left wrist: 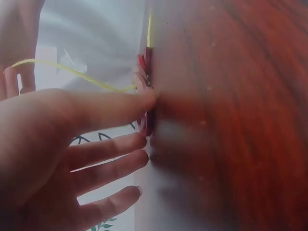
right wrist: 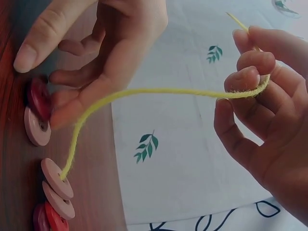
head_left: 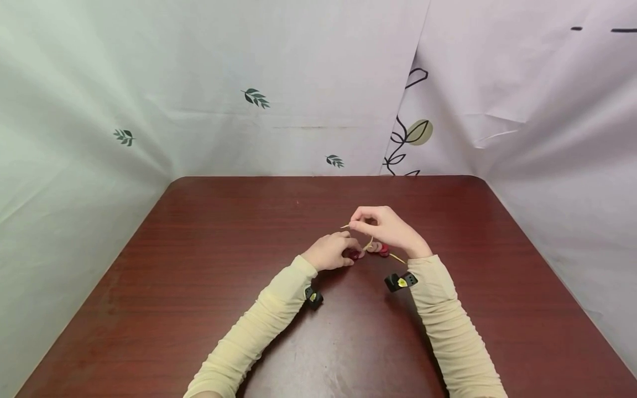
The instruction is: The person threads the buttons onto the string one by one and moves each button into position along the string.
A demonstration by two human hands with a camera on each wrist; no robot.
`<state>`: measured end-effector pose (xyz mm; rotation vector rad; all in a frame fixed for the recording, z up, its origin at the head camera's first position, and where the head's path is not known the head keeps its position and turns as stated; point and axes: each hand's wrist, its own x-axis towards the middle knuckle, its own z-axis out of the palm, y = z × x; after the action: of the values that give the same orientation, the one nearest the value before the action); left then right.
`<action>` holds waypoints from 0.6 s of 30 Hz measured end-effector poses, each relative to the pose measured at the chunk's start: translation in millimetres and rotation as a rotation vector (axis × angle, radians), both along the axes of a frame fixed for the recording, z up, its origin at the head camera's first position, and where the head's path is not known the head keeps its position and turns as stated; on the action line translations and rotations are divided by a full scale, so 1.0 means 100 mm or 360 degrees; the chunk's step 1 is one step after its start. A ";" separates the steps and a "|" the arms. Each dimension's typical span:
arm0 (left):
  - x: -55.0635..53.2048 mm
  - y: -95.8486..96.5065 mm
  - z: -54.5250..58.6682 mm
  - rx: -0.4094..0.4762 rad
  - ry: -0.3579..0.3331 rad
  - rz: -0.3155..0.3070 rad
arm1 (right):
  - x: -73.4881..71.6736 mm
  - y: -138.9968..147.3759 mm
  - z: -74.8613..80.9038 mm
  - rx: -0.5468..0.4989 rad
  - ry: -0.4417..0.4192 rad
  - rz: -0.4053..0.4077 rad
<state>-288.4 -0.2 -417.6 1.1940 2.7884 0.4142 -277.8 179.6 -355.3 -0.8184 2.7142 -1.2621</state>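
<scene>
My right hand is raised off the table and pinches a yellow yarn near its pointed end; the yarn also runs over its lower fingers. From there it droops into a hole of a pink button. Low at the tabletop, my left hand has thumb and index finger at opposite sides of a dark red button, its other fingers extended. That button tilts against another pink button. A bright red button and a darker one lie beyond the pink pair.
Yellow yarn also trails out past the buttons toward the right sleeve. The brown wooden table has rounded far corners. Pale cloth with leaf prints hangs behind it and along both sides. Each wrist carries a small black camera.
</scene>
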 end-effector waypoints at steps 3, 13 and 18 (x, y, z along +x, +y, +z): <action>0.00 -0.01 0.00 0.0025 -0.0011 0.0012 | 0.00 0.00 0.00 0.0024 0.0011 0.0008; -0.02 -0.02 0.00 -0.0038 -0.0070 0.0044 | 0.01 0.02 -0.01 0.0038 -0.0006 0.0021; -0.02 -0.01 0.02 -0.0064 -0.0157 0.0094 | 0.00 0.02 -0.01 0.0048 -0.0007 0.0031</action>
<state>-290.2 -1.5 -415.3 1.0553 2.7392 0.4074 -277.4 181.8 -356.7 -0.8362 2.7079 -1.2149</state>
